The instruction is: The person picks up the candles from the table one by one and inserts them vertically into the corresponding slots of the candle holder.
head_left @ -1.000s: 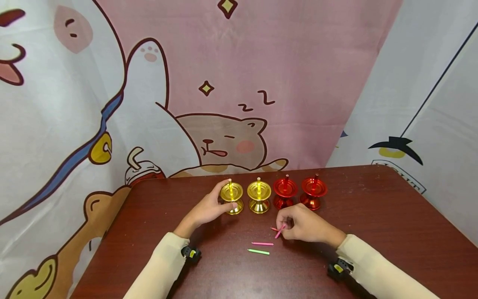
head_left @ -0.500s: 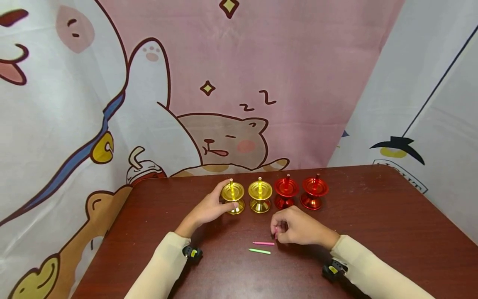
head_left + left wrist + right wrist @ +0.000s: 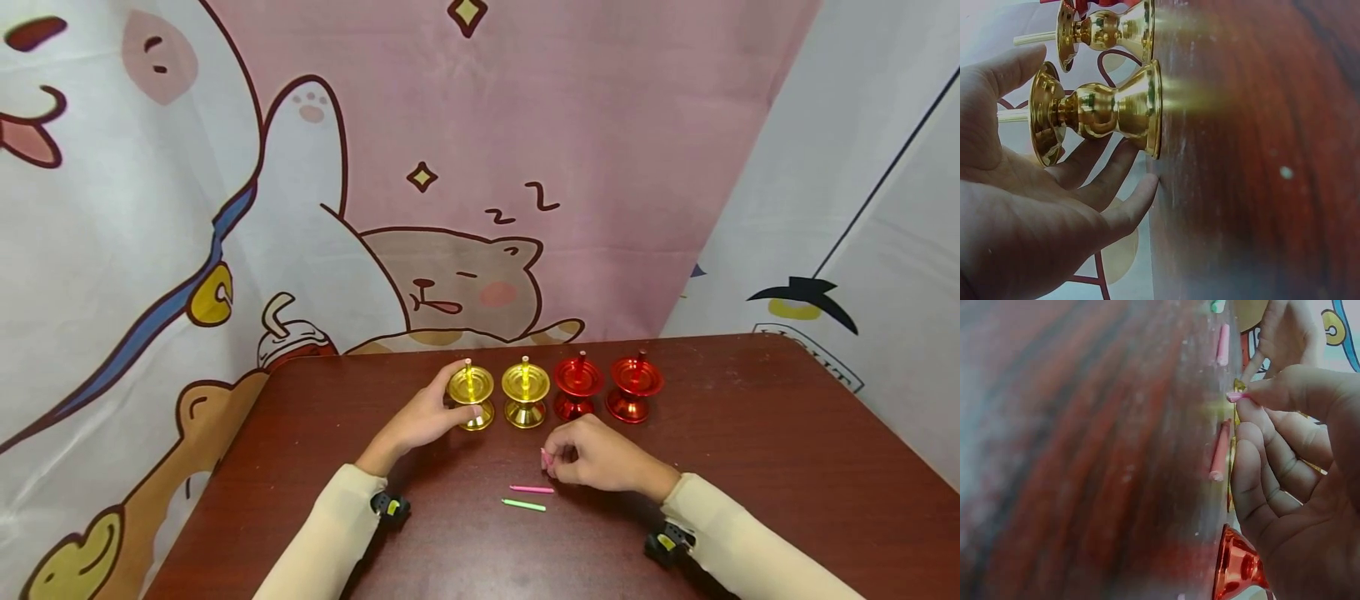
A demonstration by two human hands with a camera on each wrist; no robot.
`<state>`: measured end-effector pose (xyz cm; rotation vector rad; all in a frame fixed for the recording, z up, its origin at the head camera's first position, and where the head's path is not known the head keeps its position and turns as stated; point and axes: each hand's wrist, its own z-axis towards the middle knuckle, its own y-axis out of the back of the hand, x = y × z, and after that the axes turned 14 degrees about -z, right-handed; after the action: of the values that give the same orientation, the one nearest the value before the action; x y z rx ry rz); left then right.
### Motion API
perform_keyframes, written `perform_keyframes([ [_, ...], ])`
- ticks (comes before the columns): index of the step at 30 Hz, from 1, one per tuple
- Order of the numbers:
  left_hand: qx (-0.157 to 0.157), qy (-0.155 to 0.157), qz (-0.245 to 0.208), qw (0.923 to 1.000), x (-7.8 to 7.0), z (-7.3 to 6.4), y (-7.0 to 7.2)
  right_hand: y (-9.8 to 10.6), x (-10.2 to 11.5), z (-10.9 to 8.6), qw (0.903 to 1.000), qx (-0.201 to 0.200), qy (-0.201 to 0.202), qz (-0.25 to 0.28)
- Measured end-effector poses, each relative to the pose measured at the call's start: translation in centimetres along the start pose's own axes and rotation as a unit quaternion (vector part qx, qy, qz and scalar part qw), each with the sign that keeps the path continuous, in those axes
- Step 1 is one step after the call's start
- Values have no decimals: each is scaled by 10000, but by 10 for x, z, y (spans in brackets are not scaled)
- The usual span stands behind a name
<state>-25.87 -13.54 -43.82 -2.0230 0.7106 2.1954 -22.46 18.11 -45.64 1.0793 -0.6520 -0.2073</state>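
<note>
Pinch grip — right hand [image 3: 600, 457] on pink candle [image 3: 1235, 397]

Glossy gold metal candle holder [image 3: 1094, 109] on a smooth, dark polished wooden table [image 3: 750, 467].

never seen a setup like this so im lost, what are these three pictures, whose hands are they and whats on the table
No machine here: a person wears one camera on the head and one on each wrist. The wide picture is the head view, looking down at a dark red table. Four candle holders stand in a row on it: two gold, two red, each with a thin candle upright in it. The left hand holds the leftmost gold holder; the left wrist view shows this sideways, up close. The right hand pinches a pink candle, clearest in the right wrist view. A second pink candle and a green candle lie loose on the table.
</note>
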Motion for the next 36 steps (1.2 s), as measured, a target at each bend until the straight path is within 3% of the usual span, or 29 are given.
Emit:
perform_keyframes([
  [8, -2, 9, -25, 10000, 1, 0, 0, 4, 3, 5, 9995, 50, -256, 152],
  [16, -7, 5, -1, 10000, 1, 0, 0, 2, 5, 14, 9993, -339, -118, -57],
  [25, -147, -13, 96, 9998, 2, 0, -1, 5, 13, 31, 9977, -491, -369, 296],
  [33, -102, -26, 24, 9999, 2, 0, 0, 6, 25, 54, 9925, -640, -560, 880],
  [36, -71, -59, -12, 10000, 4, 1, 0, 6, 28, 62, 9911, -838, -594, 851],
])
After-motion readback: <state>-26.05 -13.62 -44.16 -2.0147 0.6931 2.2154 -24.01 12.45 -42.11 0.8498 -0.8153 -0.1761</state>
